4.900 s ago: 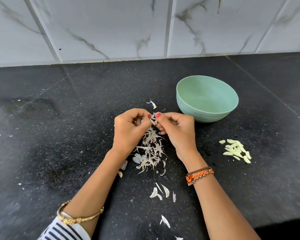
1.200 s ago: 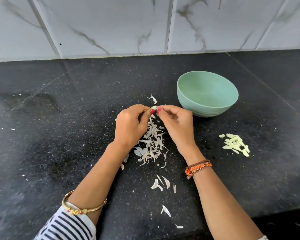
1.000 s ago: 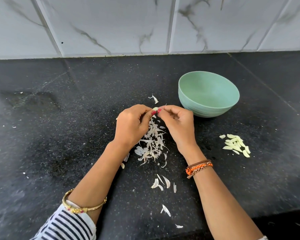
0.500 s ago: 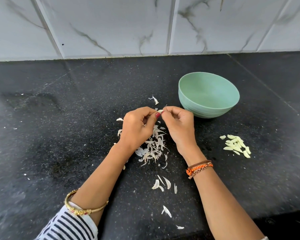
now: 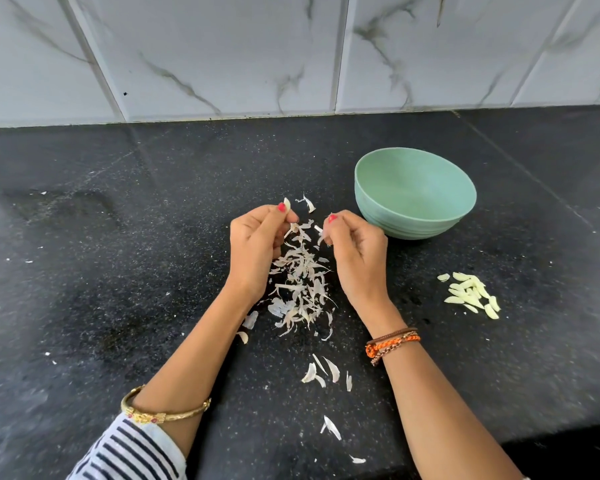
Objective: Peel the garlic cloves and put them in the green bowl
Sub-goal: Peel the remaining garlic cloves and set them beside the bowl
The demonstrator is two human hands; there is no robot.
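**Clove held upright above the peel heap**

The left hand (image 5: 255,252) pinches a garlic clove (image 5: 287,204) at its fingertips, long axis near vertical, tip pointing up and away. The right hand (image 5: 355,258), apart from it, has its fingers curled around a scrap of peel (image 5: 321,233). Between them lies a peel heap (image 5: 300,289) on the black counter (image 5: 118,271). The green bowl (image 5: 413,223) stands just beyond the right hand; peeled cloves (image 5: 471,294) lie to its right.

No text, label, brand, number or sign can be read anywhere here.
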